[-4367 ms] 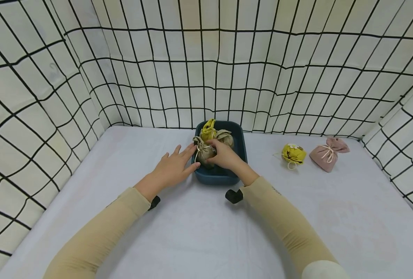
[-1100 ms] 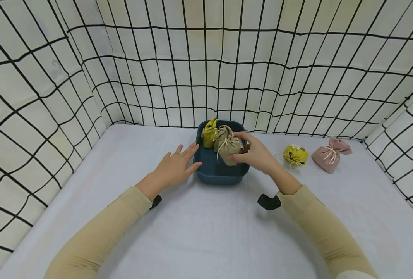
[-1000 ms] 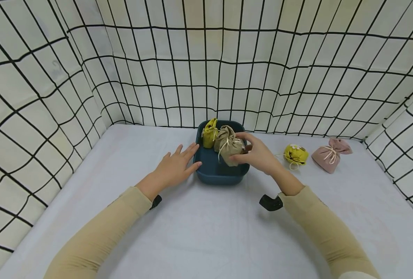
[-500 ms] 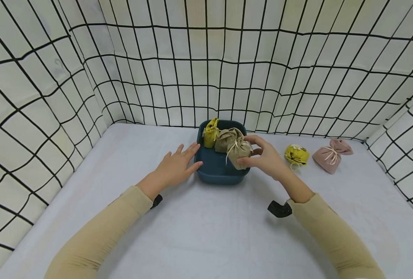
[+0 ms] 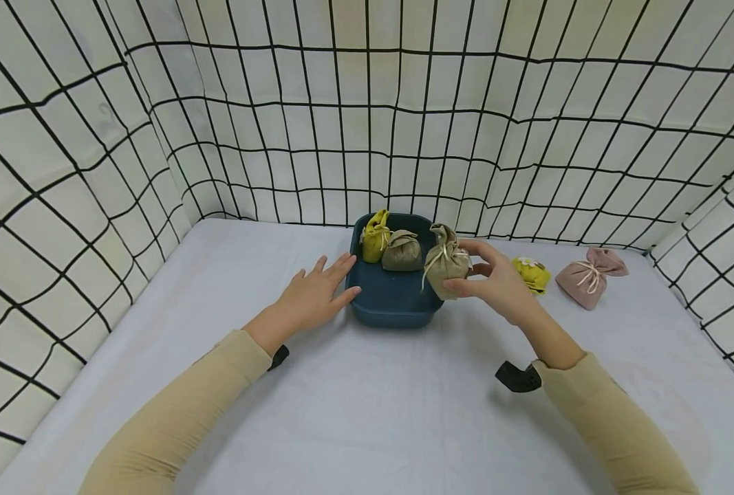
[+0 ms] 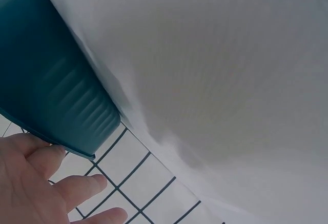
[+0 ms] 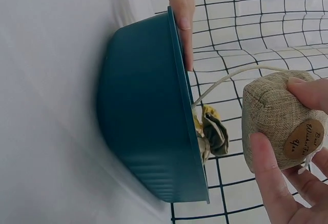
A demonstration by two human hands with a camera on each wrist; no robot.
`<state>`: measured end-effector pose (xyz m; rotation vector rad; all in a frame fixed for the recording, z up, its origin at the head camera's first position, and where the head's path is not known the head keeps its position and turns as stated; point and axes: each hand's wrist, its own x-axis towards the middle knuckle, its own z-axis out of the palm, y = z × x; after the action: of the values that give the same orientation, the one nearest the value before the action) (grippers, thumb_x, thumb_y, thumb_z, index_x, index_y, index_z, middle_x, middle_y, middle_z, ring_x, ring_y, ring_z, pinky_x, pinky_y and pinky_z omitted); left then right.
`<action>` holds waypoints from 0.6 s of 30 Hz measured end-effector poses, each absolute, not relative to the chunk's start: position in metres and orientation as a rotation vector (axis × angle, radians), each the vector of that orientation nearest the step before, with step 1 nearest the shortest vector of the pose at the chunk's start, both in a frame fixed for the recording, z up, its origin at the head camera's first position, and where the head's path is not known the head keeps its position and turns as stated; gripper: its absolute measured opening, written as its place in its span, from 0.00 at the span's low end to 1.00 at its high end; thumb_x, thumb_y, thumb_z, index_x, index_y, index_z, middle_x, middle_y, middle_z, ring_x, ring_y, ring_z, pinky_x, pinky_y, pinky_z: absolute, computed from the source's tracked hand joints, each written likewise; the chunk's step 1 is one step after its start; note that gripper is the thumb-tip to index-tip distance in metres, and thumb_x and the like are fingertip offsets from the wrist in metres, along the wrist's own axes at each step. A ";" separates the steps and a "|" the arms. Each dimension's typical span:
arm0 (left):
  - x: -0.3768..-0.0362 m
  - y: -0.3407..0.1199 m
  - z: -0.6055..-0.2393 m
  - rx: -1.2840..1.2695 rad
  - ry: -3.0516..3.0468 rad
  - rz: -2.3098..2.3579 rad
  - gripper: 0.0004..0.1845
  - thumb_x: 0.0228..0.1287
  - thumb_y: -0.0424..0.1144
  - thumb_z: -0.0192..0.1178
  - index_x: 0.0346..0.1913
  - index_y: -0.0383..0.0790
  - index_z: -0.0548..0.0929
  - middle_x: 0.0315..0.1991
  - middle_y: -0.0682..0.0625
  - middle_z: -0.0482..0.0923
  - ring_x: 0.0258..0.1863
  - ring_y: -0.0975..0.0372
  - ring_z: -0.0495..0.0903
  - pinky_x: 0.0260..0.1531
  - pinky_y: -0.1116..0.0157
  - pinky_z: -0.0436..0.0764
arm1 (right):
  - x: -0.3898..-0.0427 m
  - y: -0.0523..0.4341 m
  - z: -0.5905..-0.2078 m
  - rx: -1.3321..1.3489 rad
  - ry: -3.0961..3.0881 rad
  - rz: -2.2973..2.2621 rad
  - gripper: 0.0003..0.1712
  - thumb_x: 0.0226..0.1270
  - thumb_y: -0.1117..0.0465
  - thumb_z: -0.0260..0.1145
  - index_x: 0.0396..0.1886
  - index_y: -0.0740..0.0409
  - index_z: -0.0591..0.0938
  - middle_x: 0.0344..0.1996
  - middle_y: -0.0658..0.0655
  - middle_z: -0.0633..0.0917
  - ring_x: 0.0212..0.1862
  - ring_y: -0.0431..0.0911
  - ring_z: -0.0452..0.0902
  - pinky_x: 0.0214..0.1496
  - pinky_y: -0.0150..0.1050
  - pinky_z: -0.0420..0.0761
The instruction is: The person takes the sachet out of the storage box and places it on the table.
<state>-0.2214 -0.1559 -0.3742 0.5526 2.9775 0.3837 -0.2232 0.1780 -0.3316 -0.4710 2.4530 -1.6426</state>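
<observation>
My right hand point(image 5: 497, 278) pinches a beige drawstring pouch point(image 5: 446, 265) between thumb and fingers, over the right rim of a dark teal basin point(image 5: 391, 320). In the right wrist view this burlap pouch point(image 7: 277, 106) carries a brown oval label and a cream cord trailing toward the basin. My left hand point(image 5: 307, 295) lies with spread, straight fingers at the basin's left rim; the left wrist view shows its fingers against the basin wall point(image 6: 61, 96). Inside the basin, a yellow pouch point(image 5: 375, 239) and another beige pouch point(image 5: 402, 253) sit at the back.
On the white-covered table point(image 5: 367, 412), right of the basin, lie a yellow pouch with a white flower point(image 5: 532, 276), partly behind my right hand, and a pink drawstring pouch point(image 5: 589, 278). Black-gridded white walls point(image 5: 404, 124) rise close behind the basin.
From the basin's left side, the right hand has lifted the beige pouch and carried it rightward to above the right rim. The left hand has stayed at the left rim.
</observation>
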 end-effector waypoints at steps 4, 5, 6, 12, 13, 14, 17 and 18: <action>-0.220 -0.156 -0.372 0.537 2.970 0.382 0.39 0.81 0.61 0.45 0.84 0.48 0.49 0.83 0.51 0.46 0.79 0.41 0.46 0.70 0.32 0.52 | -0.223 0.186 -0.335 -0.460 2.456 -1.659 0.43 0.64 0.63 0.75 0.77 0.57 0.66 0.69 0.61 0.69 0.58 0.56 0.73 0.47 0.38 0.84; -0.220 -0.156 -0.372 0.536 2.970 0.380 0.39 0.81 0.61 0.45 0.84 0.48 0.49 0.83 0.51 0.46 0.79 0.41 0.46 0.70 0.32 0.52 | -0.223 0.188 -0.336 -0.457 2.460 -1.657 0.43 0.65 0.63 0.75 0.77 0.57 0.66 0.70 0.61 0.69 0.58 0.56 0.73 0.47 0.38 0.84; -0.220 -0.156 -0.372 0.535 2.971 0.379 0.39 0.81 0.61 0.45 0.84 0.48 0.49 0.83 0.51 0.46 0.79 0.41 0.46 0.70 0.32 0.52 | -0.223 0.189 -0.336 -0.449 2.465 -1.655 0.44 0.64 0.63 0.75 0.77 0.57 0.66 0.70 0.61 0.69 0.58 0.56 0.73 0.47 0.37 0.84; -0.220 -0.156 -0.373 0.546 2.977 0.377 0.39 0.81 0.61 0.44 0.84 0.47 0.49 0.83 0.50 0.47 0.79 0.40 0.46 0.69 0.31 0.52 | -0.222 0.196 -0.339 -0.443 2.505 -1.634 0.41 0.65 0.63 0.74 0.76 0.57 0.68 0.67 0.60 0.71 0.57 0.56 0.73 0.46 0.35 0.83; -0.221 -0.157 -0.374 0.546 2.978 0.377 0.39 0.81 0.61 0.44 0.84 0.47 0.49 0.83 0.50 0.47 0.79 0.40 0.46 0.69 0.31 0.52 | -0.221 0.197 -0.340 -0.449 2.508 -1.635 0.41 0.65 0.63 0.74 0.75 0.58 0.68 0.67 0.61 0.72 0.57 0.56 0.73 0.46 0.36 0.83; -0.221 -0.157 -0.374 0.548 2.980 0.376 0.39 0.81 0.61 0.44 0.84 0.47 0.50 0.83 0.50 0.47 0.79 0.40 0.46 0.69 0.31 0.53 | -0.221 0.198 -0.341 -0.451 2.512 -1.634 0.40 0.64 0.63 0.74 0.75 0.58 0.68 0.67 0.61 0.72 0.57 0.56 0.73 0.46 0.36 0.83; -0.221 -0.156 -0.374 0.549 2.978 0.377 0.39 0.81 0.62 0.44 0.84 0.47 0.50 0.83 0.50 0.46 0.79 0.40 0.46 0.69 0.31 0.52 | -0.220 0.200 -0.344 -0.442 2.526 -1.617 0.40 0.65 0.62 0.74 0.75 0.59 0.68 0.67 0.62 0.71 0.57 0.57 0.73 0.47 0.37 0.83; -0.221 -0.156 -0.374 0.547 2.975 0.381 0.39 0.81 0.62 0.43 0.84 0.47 0.50 0.83 0.51 0.46 0.79 0.40 0.46 0.69 0.31 0.52 | -0.219 0.201 -0.344 -0.433 2.532 -1.610 0.40 0.65 0.61 0.74 0.75 0.58 0.68 0.67 0.61 0.71 0.58 0.57 0.73 0.47 0.37 0.82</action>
<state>-0.2215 -0.1564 -0.3743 0.5474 2.9755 0.3808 -0.2192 0.2011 -0.3441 -0.4328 2.5316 -1.6102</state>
